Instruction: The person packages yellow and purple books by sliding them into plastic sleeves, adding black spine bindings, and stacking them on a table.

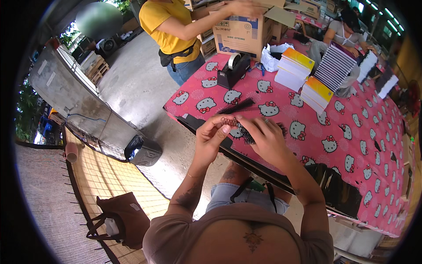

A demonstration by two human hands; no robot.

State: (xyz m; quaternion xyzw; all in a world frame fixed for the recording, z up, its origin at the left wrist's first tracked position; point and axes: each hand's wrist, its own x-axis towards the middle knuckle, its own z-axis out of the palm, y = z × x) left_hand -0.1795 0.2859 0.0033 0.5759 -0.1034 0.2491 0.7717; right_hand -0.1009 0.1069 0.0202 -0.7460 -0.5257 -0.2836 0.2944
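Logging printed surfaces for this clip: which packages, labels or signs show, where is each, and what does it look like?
Cardboard box: far table edge, brown, with blue print on a white front panel, flaps open, another person's hand on top.
More cardboard boxes: behind it, brown, details too small to tell.
White stickers: on the grey metal panel at left, small rectangles.
No screens in view.

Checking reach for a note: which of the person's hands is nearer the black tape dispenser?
Left. The left hand pinches a wire spiral just below the tape dispenser; the right hand is farther off to its lower right.
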